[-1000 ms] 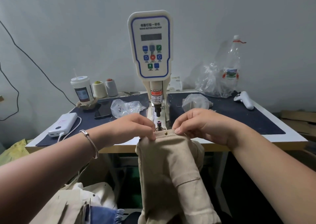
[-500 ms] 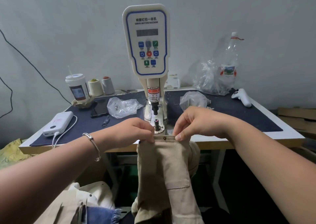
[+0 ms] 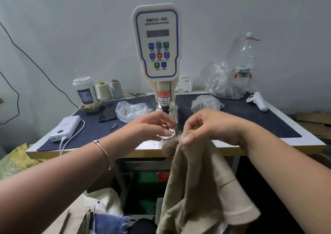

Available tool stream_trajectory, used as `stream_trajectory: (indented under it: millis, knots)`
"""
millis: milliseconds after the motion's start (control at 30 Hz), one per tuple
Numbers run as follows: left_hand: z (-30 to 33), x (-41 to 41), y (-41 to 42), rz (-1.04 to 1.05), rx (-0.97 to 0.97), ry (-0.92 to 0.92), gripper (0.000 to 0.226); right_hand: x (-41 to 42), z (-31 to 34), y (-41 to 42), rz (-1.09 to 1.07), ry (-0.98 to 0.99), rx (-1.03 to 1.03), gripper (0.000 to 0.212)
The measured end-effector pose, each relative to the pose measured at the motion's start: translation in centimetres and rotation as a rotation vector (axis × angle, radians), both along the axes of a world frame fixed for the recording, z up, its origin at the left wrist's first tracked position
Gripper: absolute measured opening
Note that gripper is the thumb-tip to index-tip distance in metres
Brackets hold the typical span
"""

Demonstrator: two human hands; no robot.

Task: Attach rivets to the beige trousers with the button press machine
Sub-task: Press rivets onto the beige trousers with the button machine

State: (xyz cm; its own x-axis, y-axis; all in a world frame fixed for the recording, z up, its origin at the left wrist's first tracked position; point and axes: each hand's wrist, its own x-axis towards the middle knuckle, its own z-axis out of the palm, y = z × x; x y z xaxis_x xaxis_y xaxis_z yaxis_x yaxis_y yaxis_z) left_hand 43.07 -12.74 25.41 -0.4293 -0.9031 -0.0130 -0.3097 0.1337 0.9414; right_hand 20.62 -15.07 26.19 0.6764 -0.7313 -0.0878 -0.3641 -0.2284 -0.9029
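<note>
Since half a second earlier, the left hand (image 3: 154, 124) had let go of the waistband and moved up toward the die, while the right hand (image 3: 207, 126) had drawn the beige trousers (image 3: 200, 180) off to the right of the press. That left hand hovered with fingers loosely spread and holding nothing, its fingertips just beside the lower die (image 3: 169, 132) at the foot of the button press machine (image 3: 156, 44). The right hand pinched the bunched top edge of the trousers between thumb and fingers; a small dark rivet (image 3: 178, 141) showed on the cloth just by the thumb tip. The rest of the garment hung down past the front edge of the worktop (image 3: 268, 119).

By this reading one rivet had just been set and the step in hand was reloading. The clear bag of hardware (image 3: 130, 111) lay on the dark mat just behind the left hand, so the next move likely called for picking a fresh rivet from it, seating it on the die, then bringing the next marked spot of the cloth flat over it. Fingers would need to be clear of the plunger (image 3: 164, 108) before pressing.
</note>
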Motion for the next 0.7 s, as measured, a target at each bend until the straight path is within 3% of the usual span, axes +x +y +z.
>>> stream_trajectory:
  millis: [67,133,200,300,433,533,700]
  knots:
    - [-0.5,0.8,-0.4,0.048,0.020,-0.156,0.045,-0.8,0.3,-0.2,-0.016,-0.140,0.101,0.011]
    - [-1.5,0.7,-0.3,0.004,0.066,-0.493,0.058,-1.1,0.6,-0.2,-0.014,-0.313,0.175,0.009]
    - [-2.6,0.0,0.2,-0.057,0.164,-0.591,0.074,-1.1,0.8,-0.1,0.018,-0.521,0.235,0.008]
    - [-3.2,-1.4,0.7,-0.186,0.187,-0.394,0.084,-1.2,1.2,0.2,0.107,-0.779,0.330,0.016]
    - [-2.9,-2.7,0.8,-0.251,0.377,0.026,0.040,-1.7,1.3,0.4,0.094,-0.926,0.380,0.015]
    - [-2.7,-2.9,0.8,-0.275,0.353,0.071,0.006,-2.6,1.2,0.5,0.045,-0.984,0.424,0.013]
    - [-0.7,-1.2,-0.1,-0.191,0.359,0.162,0.009,-4.8,0.2,-0.2,-0.137,-0.971,0.335,0.027]
